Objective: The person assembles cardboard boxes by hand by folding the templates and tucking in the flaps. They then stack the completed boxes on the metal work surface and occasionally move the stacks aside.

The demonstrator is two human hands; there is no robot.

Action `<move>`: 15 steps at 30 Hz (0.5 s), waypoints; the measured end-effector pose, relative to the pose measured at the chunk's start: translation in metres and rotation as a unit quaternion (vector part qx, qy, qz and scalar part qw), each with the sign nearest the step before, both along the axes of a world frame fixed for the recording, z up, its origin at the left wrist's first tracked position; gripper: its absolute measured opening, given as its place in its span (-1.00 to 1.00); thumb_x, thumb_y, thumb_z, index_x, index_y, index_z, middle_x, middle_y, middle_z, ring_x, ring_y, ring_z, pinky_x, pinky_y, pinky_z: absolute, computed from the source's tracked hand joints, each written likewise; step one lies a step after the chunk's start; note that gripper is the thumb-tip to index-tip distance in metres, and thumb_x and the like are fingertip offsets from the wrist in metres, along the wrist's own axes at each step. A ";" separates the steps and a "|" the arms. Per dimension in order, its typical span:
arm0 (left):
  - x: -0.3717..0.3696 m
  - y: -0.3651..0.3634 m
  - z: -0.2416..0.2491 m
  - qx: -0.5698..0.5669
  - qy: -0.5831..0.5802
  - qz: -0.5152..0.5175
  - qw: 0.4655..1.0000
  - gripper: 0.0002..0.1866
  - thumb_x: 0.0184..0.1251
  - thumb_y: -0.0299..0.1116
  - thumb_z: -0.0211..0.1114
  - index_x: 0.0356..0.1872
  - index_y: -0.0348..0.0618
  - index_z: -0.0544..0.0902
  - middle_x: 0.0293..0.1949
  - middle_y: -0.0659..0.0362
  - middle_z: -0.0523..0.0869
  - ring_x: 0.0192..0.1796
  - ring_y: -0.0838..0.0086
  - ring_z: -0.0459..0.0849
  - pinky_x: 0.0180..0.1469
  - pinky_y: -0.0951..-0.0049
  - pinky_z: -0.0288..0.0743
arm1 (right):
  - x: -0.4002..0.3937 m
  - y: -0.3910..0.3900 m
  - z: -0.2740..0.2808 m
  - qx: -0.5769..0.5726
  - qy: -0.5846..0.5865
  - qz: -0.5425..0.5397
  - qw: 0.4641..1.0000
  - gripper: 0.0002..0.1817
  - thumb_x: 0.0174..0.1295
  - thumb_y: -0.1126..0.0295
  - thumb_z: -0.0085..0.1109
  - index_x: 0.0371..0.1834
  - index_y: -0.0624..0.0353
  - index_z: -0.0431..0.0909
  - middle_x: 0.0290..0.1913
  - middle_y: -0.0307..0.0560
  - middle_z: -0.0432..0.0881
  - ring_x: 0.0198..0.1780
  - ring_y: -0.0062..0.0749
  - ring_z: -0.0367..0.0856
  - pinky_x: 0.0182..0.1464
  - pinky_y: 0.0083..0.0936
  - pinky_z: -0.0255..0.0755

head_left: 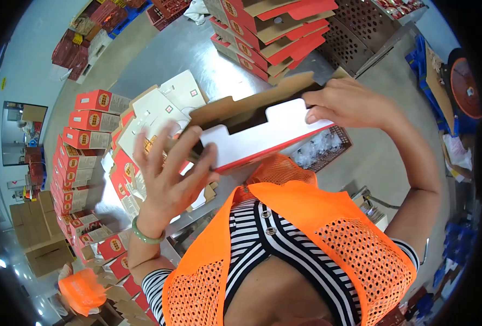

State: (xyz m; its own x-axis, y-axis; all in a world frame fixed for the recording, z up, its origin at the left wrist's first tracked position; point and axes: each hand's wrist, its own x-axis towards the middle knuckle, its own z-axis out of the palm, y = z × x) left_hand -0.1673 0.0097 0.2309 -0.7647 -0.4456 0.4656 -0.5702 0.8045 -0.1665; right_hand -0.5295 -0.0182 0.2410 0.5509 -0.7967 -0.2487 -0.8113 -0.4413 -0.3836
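Observation:
An open cardboard box (284, 123), brown inside with a white front panel and a red lower edge, is held tilted in front of my chest. My right hand (349, 102) grips its right end, thumb on the front panel and fingers over the far side. At the other end, my left hand (170, 174) has its fingers around the corner, some spread and blurred by motion; their contact on the far side is hidden. Flat white and red carton blanks (154, 117) lie on the metal table (143, 70) beyond my left hand.
Stacked red cartons with open flaps (284, 43) stand at the table's far side. Rows of finished-looking red boxes (92, 120) line the left. A basket of clear plastic-wrapped items (319, 149) sits below the held box. Another person's orange garment (82, 290) shows lower left.

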 end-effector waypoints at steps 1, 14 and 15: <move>0.002 0.007 0.000 -0.014 -0.011 0.048 0.999 -0.58 0.22 0.17 0.31 -0.13 0.11 0.77 0.34 0.06 0.51 0.44 -0.01 0.30 0.45 -0.24 0.08 | 0.006 -0.002 -0.002 -0.025 -0.006 0.010 1.000 -0.74 0.39 0.12 0.16 -0.22 0.07 0.62 -0.35 0.03 0.68 -0.20 0.02 0.67 -0.06 -0.11 0.40; 0.006 0.014 -0.105 0.150 0.285 0.217 0.922 -0.69 0.22 -0.41 0.51 -0.06 -0.26 0.66 -0.23 -0.06 0.60 -0.30 0.17 0.64 -0.28 0.27 0.52 | 0.034 0.002 -0.072 -0.366 -0.048 0.023 0.929 -0.20 -0.04 0.19 0.41 0.36 0.19 0.45 0.05 -0.07 0.64 -0.04 -0.22 0.55 0.13 -0.26 0.39; 0.013 0.016 -0.113 0.128 0.287 0.215 0.925 -0.70 0.22 -0.42 0.50 -0.07 -0.26 0.67 -0.24 -0.05 0.61 -0.33 0.17 0.64 -0.29 0.28 0.51 | 0.034 0.003 -0.075 -0.325 0.006 0.023 0.945 -0.16 -0.05 0.17 0.42 0.40 0.18 0.43 0.04 -0.07 0.64 -0.04 -0.23 0.53 0.14 -0.27 0.38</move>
